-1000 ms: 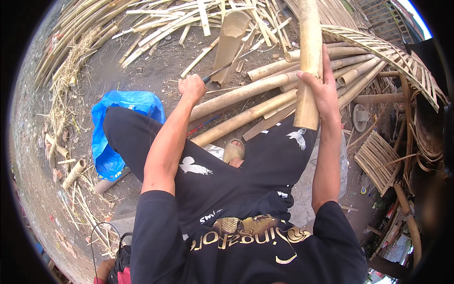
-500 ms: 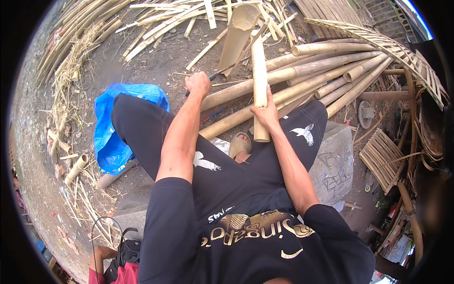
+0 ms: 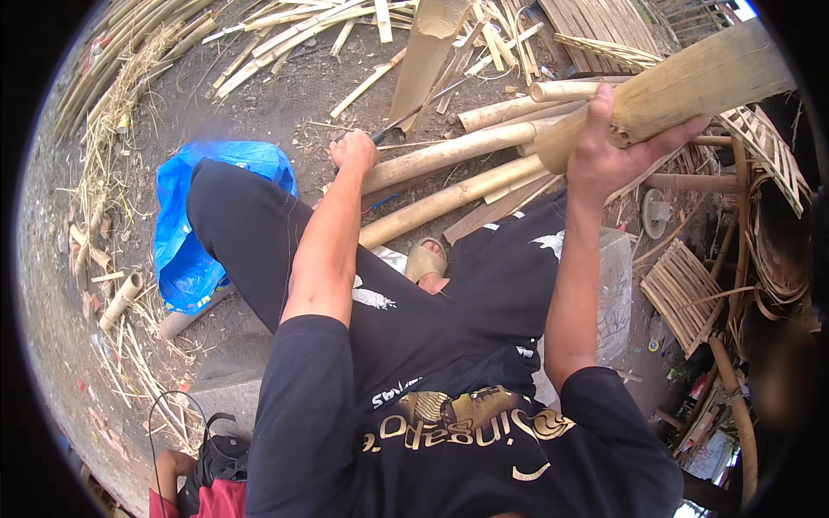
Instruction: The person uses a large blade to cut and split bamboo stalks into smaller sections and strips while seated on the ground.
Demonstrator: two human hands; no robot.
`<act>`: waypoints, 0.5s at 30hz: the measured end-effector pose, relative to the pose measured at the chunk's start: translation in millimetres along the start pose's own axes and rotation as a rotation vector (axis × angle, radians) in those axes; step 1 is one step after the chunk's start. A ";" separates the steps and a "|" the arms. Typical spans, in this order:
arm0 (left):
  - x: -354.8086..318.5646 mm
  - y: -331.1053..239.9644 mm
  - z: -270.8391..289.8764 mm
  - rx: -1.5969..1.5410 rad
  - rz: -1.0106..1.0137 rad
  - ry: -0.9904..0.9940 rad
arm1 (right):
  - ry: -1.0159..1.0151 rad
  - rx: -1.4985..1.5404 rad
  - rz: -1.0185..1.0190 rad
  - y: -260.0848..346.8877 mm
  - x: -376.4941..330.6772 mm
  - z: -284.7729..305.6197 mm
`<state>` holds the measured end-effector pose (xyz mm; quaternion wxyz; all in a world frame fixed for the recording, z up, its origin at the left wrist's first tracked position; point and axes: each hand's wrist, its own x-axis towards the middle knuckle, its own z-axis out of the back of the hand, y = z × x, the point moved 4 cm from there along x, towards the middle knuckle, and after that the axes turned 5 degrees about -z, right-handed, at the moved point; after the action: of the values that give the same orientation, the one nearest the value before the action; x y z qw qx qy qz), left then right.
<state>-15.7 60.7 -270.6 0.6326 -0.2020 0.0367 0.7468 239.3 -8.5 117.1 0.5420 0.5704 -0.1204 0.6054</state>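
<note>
My left hand (image 3: 354, 152) is closed in a fist around the dark handle of what looks like a knife (image 3: 418, 115). Its long thin blade points up and to the right, over the ground. In my right hand (image 3: 617, 151) lies a thick bamboo piece (image 3: 712, 76), raised above the right knee and slanting toward the upper right. The thumb is on its near side, with the fingers stretched along its underside. Bamboo and blade are apart from each other.
Bamboo poles (image 3: 458, 161) lie ahead of my knees, with a split bamboo trough (image 3: 423, 60) beyond them. A blue plastic sheet (image 3: 177, 250) is beside my left knee. Cut strips (image 3: 298, 47) litter the far ground. Another person's arm (image 3: 173, 470) shows at lower left.
The bamboo piece has swung from upright between my knees up to the right, closer to view. My right hand rose with it; the left hand keeps the knife almost in place.
</note>
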 end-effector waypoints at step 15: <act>-7.4 1.3 -10.2 -0.071 0.061 0.161 | 0.773 0.516 -0.986 -45.9 -130.7 -21.7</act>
<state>-13.5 50.4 -277.6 0.5971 -0.2826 0.0668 0.7478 232.5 -42.2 -18.9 0.6054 0.4120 0.5049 0.4570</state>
